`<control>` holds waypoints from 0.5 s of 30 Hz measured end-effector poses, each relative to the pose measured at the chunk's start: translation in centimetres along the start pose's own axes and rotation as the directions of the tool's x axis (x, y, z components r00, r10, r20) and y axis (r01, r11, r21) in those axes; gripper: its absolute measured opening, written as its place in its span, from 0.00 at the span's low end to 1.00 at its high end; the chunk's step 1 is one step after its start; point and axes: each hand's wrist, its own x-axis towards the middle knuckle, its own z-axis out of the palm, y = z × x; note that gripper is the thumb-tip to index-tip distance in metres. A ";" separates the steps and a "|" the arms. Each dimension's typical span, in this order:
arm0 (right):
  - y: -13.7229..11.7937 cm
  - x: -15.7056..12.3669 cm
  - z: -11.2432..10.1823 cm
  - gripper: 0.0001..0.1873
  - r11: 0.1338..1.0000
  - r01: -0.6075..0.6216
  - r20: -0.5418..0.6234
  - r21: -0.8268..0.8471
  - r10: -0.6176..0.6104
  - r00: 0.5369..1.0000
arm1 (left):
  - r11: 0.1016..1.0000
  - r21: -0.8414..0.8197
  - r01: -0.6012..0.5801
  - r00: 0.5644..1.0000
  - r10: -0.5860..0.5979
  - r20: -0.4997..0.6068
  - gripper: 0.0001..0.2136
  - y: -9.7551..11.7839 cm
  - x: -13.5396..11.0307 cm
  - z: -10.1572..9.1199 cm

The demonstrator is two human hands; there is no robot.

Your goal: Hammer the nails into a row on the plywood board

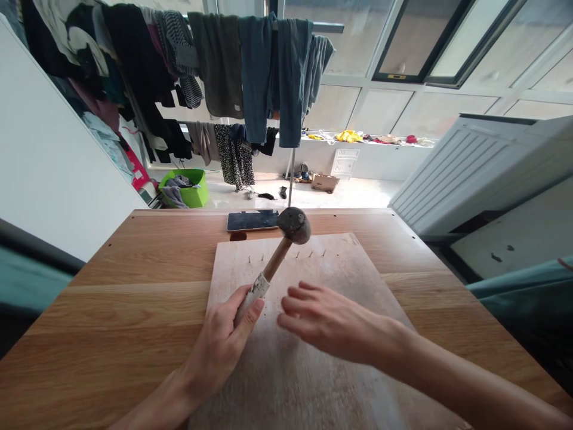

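Observation:
My left hand (230, 328) is wrapped round the pale grip of a rubber mallet (293, 226), whose dark rounded head tilts up and away over the board's far edge. My right hand (316, 316) hovers above the board, its fingers loosely bent and a little apart, with nothing visible in them. Under both hands lies a flat wooden board (335, 376). A row of several thin nails (298, 255) stands upright near its far edge, partly hidden behind the mallet handle. The right palm is turned down and cannot be seen.
The board rests on a wooden table (134, 310). A dark phone (251, 221) lies by the table's far edge, beside a small brown round object (237, 236). Beyond are hanging clothes (264, 77), a green basket (197, 188) and a white ribbed panel (474, 161) at the right.

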 end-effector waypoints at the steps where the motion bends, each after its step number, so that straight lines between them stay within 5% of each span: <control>1: 1.5 -1.2 0.0 0.07 0.995 -0.053 -0.085 0.083 0.060 0.995 | 1.000 -0.008 0.007 1.000 -0.007 0.002 0.18 0.0 0.0 0.0; 3: 4.7 -3.9 0.4 0.08 0.916 -0.261 -0.239 0.304 0.338 0.910 | 1.000 -0.027 0.014 1.000 -0.014 0.015 0.19 -0.1 0.0 0.0; 6: 9.1 -7.3 2.2 0.02 0.671 -0.470 -0.394 0.573 0.729 0.560 | 0.999 -0.044 0.024 0.999 -0.022 0.042 0.18 -0.1 0.0 0.0; 8: 10.7 -8.5 3.4 0.07 0.614 -0.494 -0.409 0.616 0.785 0.466 | 0.999 -0.040 0.030 0.998 -0.028 0.054 0.19 -0.1 0.0 0.0; 15: 10.8 -8.6 4.7 0.07 0.577 -0.566 -0.344 0.588 0.812 0.471 | 0.998 -0.037 0.056 0.997 -0.054 0.062 0.19 0.2 0.0 0.1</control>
